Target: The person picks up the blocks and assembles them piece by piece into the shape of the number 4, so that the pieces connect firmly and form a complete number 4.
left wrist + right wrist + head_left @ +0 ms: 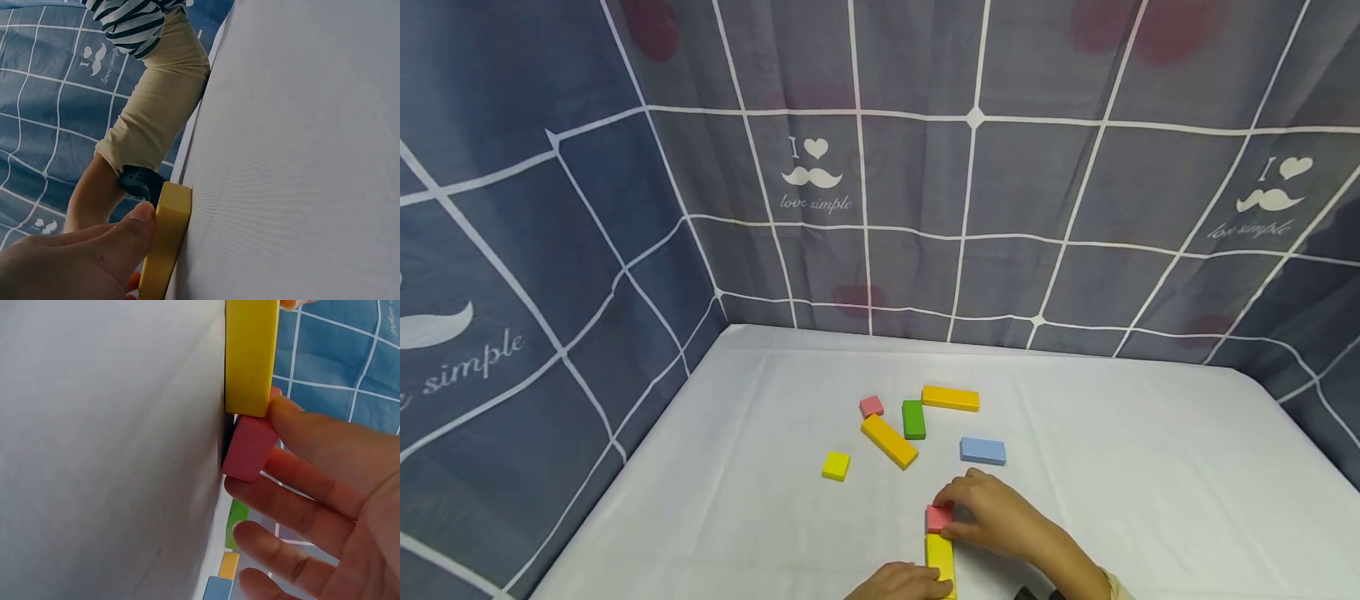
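A long yellow block (940,557) lies on the white table near its front. My left hand (904,582) grips this block; in the left wrist view the thumb presses one side and fingertips show beneath the yellow block (167,240). At its far end sits a small pink block (937,518), pinched by my right hand (1000,515) between thumb and fingers. The right wrist view has the pink block (251,449) right against the end of the yellow block (251,362), slightly tilted. The other fingers of that hand are spread below it.
Farther back on the white table (737,467) lie two orange blocks (951,398), a green block (913,419), a second pink block (871,406), a blue block (982,451) and a small yellow block (836,466). A grey checked curtain (917,175) surrounds the table at the back and sides.
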